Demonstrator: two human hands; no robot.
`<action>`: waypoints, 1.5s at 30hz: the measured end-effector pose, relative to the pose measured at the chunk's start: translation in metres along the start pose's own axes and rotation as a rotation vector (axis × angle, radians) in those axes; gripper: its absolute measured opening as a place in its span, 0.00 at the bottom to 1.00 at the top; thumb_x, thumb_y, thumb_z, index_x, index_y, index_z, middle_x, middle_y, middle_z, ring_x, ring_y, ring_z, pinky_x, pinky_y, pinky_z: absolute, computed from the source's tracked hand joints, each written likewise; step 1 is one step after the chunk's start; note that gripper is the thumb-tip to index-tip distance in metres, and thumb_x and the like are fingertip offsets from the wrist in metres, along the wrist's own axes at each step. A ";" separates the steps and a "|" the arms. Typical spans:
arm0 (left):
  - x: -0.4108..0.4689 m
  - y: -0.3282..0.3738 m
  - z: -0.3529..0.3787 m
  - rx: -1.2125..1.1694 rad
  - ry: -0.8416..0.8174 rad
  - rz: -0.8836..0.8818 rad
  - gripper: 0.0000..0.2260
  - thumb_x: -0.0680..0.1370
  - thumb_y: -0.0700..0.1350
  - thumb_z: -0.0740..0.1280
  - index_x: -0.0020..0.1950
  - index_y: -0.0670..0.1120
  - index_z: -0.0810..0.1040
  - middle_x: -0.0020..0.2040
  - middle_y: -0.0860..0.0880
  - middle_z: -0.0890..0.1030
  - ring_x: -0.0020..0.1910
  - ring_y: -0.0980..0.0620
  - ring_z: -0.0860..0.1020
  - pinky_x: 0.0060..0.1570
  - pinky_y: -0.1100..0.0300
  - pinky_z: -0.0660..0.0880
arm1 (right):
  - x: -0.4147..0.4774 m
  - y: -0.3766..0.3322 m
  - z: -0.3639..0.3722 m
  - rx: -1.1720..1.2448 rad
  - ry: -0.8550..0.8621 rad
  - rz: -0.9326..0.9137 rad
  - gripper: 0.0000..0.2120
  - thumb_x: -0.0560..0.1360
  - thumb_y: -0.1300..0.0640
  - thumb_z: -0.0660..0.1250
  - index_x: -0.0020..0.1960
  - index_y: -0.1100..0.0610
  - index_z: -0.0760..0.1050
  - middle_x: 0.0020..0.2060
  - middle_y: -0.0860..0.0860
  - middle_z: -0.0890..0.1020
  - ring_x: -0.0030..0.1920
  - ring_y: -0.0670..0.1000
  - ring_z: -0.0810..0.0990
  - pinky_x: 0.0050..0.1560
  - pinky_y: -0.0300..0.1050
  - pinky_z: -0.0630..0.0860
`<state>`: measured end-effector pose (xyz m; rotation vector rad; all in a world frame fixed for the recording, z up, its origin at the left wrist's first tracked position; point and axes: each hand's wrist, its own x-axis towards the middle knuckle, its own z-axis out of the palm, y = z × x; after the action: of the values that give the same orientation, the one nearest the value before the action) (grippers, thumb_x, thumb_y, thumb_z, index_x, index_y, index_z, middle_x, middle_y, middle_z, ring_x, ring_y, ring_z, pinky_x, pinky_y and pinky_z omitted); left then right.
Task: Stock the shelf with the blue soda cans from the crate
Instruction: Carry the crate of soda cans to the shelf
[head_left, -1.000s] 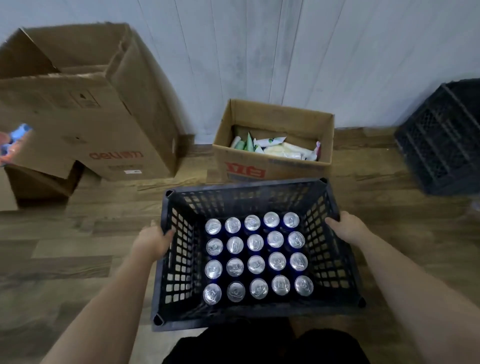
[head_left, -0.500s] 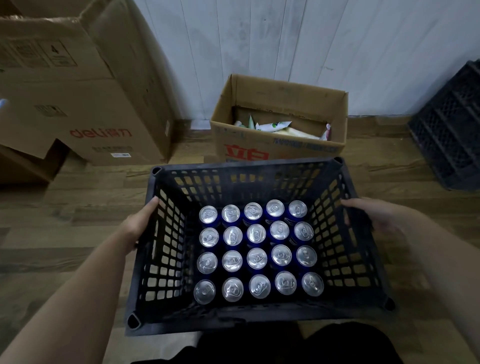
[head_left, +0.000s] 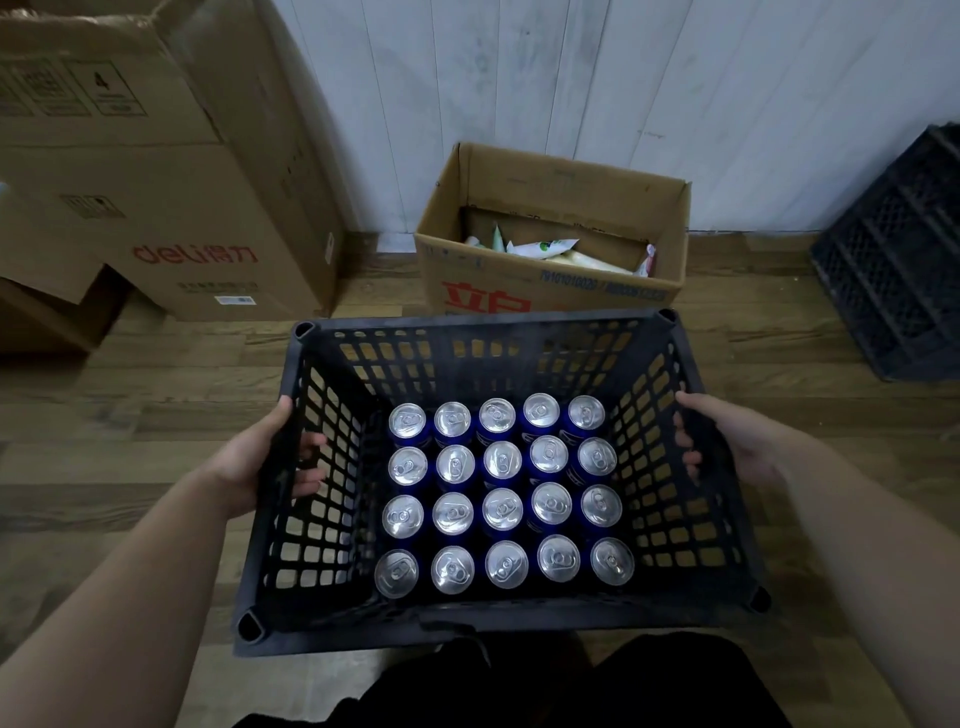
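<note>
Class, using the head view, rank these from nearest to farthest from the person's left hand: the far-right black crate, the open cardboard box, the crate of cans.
1. The crate of cans: the left hand grips its left wall.
2. The open cardboard box: beyond the crate, by the wall.
3. The far-right black crate: across the floor, right edge.

left hand (head_left: 249, 462) and right hand (head_left: 737, 441) grip crate (head_left: 467, 325) sides, fingers (head_left: 311, 441) hooked inside

White plank wall (head_left: 597, 78) — dim wood floor (head_left: 130, 415).
</note>
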<state>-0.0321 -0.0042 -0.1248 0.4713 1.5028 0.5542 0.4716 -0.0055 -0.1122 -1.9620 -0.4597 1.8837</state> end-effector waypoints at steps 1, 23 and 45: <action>0.001 -0.001 0.001 -0.010 -0.004 -0.004 0.27 0.79 0.63 0.55 0.59 0.41 0.75 0.45 0.44 0.78 0.43 0.43 0.80 0.50 0.46 0.78 | 0.000 0.001 0.001 0.026 -0.011 -0.002 0.16 0.78 0.44 0.63 0.41 0.56 0.70 0.31 0.53 0.72 0.30 0.52 0.68 0.35 0.46 0.70; -0.008 0.013 0.016 0.077 0.049 -0.116 0.36 0.76 0.68 0.50 0.56 0.36 0.77 0.47 0.38 0.82 0.47 0.39 0.81 0.58 0.46 0.72 | 0.000 -0.008 0.015 0.058 0.024 0.058 0.38 0.76 0.30 0.48 0.53 0.65 0.75 0.41 0.63 0.82 0.41 0.60 0.79 0.39 0.48 0.72; -0.276 0.134 -0.029 -0.059 0.169 -0.217 0.39 0.76 0.69 0.48 0.61 0.37 0.77 0.57 0.37 0.80 0.55 0.38 0.79 0.51 0.50 0.73 | -0.262 -0.130 0.065 -0.022 0.112 0.130 0.44 0.74 0.28 0.47 0.61 0.67 0.76 0.42 0.62 0.83 0.35 0.58 0.79 0.33 0.44 0.66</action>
<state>-0.0651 -0.0677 0.1754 0.2157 1.6697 0.4741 0.3976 -0.0155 0.1779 -2.1454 -0.3293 1.8390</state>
